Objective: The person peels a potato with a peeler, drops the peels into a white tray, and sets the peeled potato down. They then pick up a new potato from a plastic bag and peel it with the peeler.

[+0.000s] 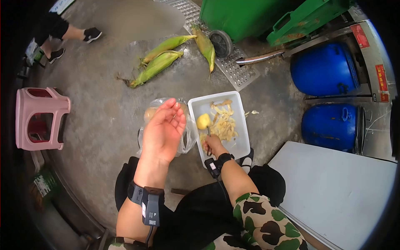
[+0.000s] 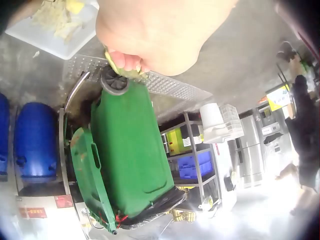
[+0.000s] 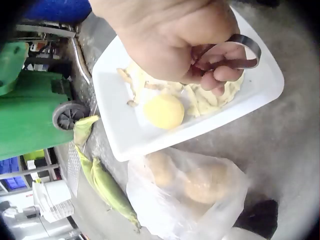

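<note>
My left hand [image 1: 160,135] is raised with its palm turned up, its fingers loosely bent and holding nothing. In the head view it overlaps a clear plastic bag [image 3: 187,195] of unpeeled potatoes on the floor. The right hand [image 1: 213,144] grips a metal peeler [image 3: 250,50] with a looped handle, over a white tray [image 1: 243,125]. A peeled yellow potato [image 3: 164,111] lies in that tray by its left side, close to the peeler's tip in the head view. Pale and brown peelings [image 1: 225,127] are heaped beside the potato.
Several ears of corn [image 1: 156,68] lie beyond the bag, near a wheeled green bin [image 1: 237,18]. Blue barrels [image 1: 325,68] stand at the right, above a white surface [image 1: 333,187]. A pink stool [image 1: 41,118] is at left; another person's legs [image 1: 73,32] show farther back.
</note>
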Demonstrator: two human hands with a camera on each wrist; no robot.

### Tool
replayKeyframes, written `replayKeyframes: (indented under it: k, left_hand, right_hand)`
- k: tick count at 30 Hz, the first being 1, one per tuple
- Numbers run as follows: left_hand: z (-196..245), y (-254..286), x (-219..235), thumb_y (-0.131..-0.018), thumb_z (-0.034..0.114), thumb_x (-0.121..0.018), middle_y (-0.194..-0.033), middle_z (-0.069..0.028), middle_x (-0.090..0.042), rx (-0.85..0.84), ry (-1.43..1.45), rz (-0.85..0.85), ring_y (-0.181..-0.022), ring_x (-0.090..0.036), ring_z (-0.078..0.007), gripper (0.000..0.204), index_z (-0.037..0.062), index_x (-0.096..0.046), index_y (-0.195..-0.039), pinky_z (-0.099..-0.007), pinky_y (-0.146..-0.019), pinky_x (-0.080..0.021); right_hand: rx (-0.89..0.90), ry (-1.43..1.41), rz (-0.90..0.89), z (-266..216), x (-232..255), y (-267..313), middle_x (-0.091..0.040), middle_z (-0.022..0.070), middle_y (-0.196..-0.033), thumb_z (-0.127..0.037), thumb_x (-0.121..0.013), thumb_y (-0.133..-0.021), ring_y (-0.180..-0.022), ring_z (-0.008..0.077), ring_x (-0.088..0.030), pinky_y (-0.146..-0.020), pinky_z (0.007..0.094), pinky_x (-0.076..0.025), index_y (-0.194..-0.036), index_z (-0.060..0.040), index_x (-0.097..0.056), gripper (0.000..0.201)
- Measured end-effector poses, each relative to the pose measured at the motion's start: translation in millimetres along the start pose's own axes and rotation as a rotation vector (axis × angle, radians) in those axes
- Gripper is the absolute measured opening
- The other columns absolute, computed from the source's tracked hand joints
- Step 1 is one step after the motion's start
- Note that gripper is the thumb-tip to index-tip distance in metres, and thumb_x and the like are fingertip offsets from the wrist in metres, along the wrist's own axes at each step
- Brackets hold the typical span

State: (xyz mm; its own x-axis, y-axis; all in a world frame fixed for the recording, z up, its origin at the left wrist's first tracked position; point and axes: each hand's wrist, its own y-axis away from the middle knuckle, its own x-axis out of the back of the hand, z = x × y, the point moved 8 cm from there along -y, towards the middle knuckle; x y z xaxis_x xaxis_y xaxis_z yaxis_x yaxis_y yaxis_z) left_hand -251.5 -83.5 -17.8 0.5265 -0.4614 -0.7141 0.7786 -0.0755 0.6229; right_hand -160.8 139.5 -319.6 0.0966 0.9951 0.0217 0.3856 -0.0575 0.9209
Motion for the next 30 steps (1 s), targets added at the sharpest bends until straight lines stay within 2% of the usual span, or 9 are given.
replayKeyframes:
  k: [8,15,18,21,22,23,24,27,30]
  left_hand:
    - [-7,-2,-7,-0.091,0.008,-0.055,-0.099,-0.0066,-0.058,0.005,0.022,-0.034,-0.089,-0.057,-0.0155,0.018,0.0007,-0.054,-0.108,-0.0273,-0.083,-0.050]
    - [8,-8,37,-0.091,0.015,-0.057,-0.094,-0.0047,-0.058,-0.098,-0.237,0.084,-0.086,-0.056,-0.0149,0.011,0.0040,-0.057,-0.095,-0.0279,-0.080,-0.049]
    - [0,-23,72,-0.090,0.021,-0.059,-0.088,-0.0023,-0.058,-0.114,-0.574,0.043,-0.079,-0.055,-0.0131,0.014,0.0070,-0.059,-0.094,-0.0262,-0.073,-0.048]
    - [-36,-31,125,-0.089,0.022,-0.059,-0.081,0.0000,-0.058,0.000,-1.090,0.168,-0.073,-0.053,-0.0097,0.012,0.0112,-0.063,-0.092,-0.0246,-0.070,-0.046]
    - [-33,-40,137,-0.086,0.022,-0.061,-0.083,-0.0020,-0.063,0.017,-1.111,0.124,-0.076,-0.057,-0.0118,0.019,0.0073,-0.066,-0.097,-0.0270,-0.073,-0.047]
    - [-49,-47,165,-0.084,0.019,-0.060,-0.092,-0.0091,-0.068,0.008,-1.606,0.148,-0.085,-0.063,-0.0185,0.026,0.0044,-0.067,-0.105,-0.0299,-0.080,-0.048]
    - [-51,-54,170,-0.082,0.013,-0.057,-0.102,-0.0168,-0.068,-0.094,-1.796,0.103,-0.097,-0.065,-0.0272,0.031,0.0037,-0.066,-0.110,-0.0336,-0.088,-0.047]
    - [-65,-68,184,-0.083,0.010,-0.052,-0.106,-0.0206,-0.066,-0.247,-2.036,0.014,-0.103,-0.062,-0.0337,0.033,0.0050,-0.065,-0.113,-0.0380,-0.091,-0.047]
    - [-96,-75,218,-0.081,0.008,-0.049,-0.114,-0.0223,-0.063,-0.074,-2.314,-0.008,-0.111,-0.058,-0.0354,0.037,0.0024,-0.062,-0.115,-0.0395,-0.095,-0.045]
  right_hand:
    - [0.201,-0.261,-0.232,-97,17,99,-0.062,0.0090,-0.086,-0.008,-0.052,-0.091,-0.057,0.0100,-0.049,-0.051,0.0244,-0.043,-0.113,-0.0059,-0.050,0.022]
    - [0.394,-0.580,-0.373,-149,71,279,-0.061,0.0095,-0.093,-0.008,-0.054,-0.091,-0.063,0.0097,-0.048,-0.059,0.0249,-0.043,-0.109,-0.0011,-0.056,0.019]
    - [0.398,-0.633,-0.441,-129,96,295,-0.061,0.0091,-0.092,-0.008,-0.052,-0.092,-0.063,0.0096,-0.048,-0.059,0.0251,-0.044,-0.108,-0.0015,-0.056,0.018]
    - [0.469,-0.706,-0.427,-125,116,282,-0.061,0.0084,-0.091,-0.007,-0.051,-0.092,-0.063,0.0096,-0.050,-0.059,0.0248,-0.043,-0.107,-0.0021,-0.057,0.017]
    - [0.517,-0.712,-0.427,-138,114,288,-0.061,0.0082,-0.091,-0.007,-0.051,-0.092,-0.062,0.0096,-0.050,-0.059,0.0247,-0.043,-0.107,-0.0021,-0.057,0.017]
    - [0.564,-0.719,-0.425,-152,114,294,-0.061,0.0081,-0.091,-0.007,-0.051,-0.092,-0.062,0.0096,-0.051,-0.059,0.0246,-0.043,-0.107,-0.0022,-0.057,0.017]
    - [0.573,-0.686,-0.472,-163,110,300,-0.061,0.0079,-0.089,-0.007,-0.051,-0.092,-0.061,0.0093,-0.051,-0.059,0.0245,-0.043,-0.106,-0.0020,-0.057,0.016]
    - [0.579,-0.633,-0.493,-175,110,299,-0.061,0.0078,-0.089,-0.008,-0.051,-0.092,-0.061,0.0089,-0.051,-0.059,0.0245,-0.043,-0.106,-0.0020,-0.057,0.016]
    - [0.558,-0.644,-0.474,-178,111,295,-0.061,0.0078,-0.089,-0.008,-0.051,-0.092,-0.062,0.0088,-0.052,-0.059,0.0245,-0.043,-0.105,-0.0023,-0.057,0.015]
